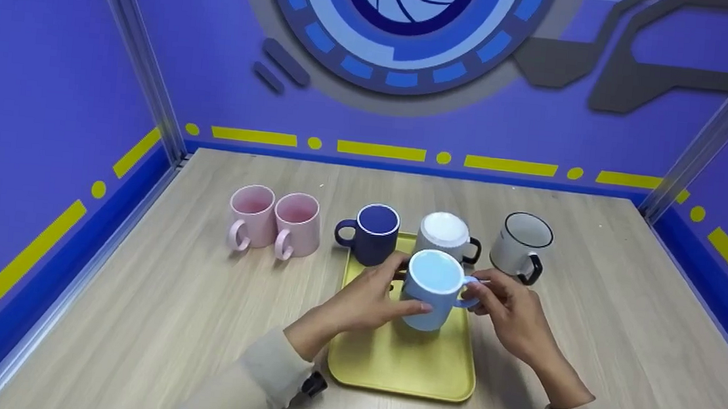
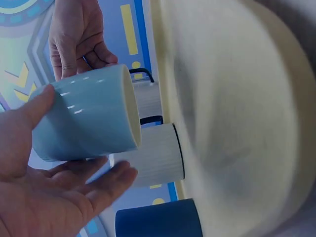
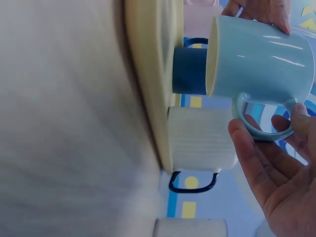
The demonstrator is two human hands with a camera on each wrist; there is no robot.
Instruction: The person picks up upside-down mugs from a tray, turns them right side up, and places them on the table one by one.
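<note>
A light blue mug (image 1: 432, 303) is held above the yellow tray (image 1: 402, 372), its rim downward and its base up. Around its left side sits my left hand (image 1: 365, 300), thumb on the near wall and fingers on the other side. The mug's handle (image 3: 261, 136) is pinched between the thumb and fingers of my right hand (image 1: 516, 313). Just behind stands a white mug (image 1: 444, 231), upside down, its black handle to the right. A navy mug (image 1: 376, 235) is left of it, handle to the left. Both rest on the tray's far part.
Two pink mugs (image 1: 252, 214) stand side by side on the wooden table (image 1: 195, 321), left of the tray. To the tray's right is an upright white mug (image 1: 521, 248) with a black rim and handle. Blue panels (image 1: 371, 126) enclose the table's back and sides.
</note>
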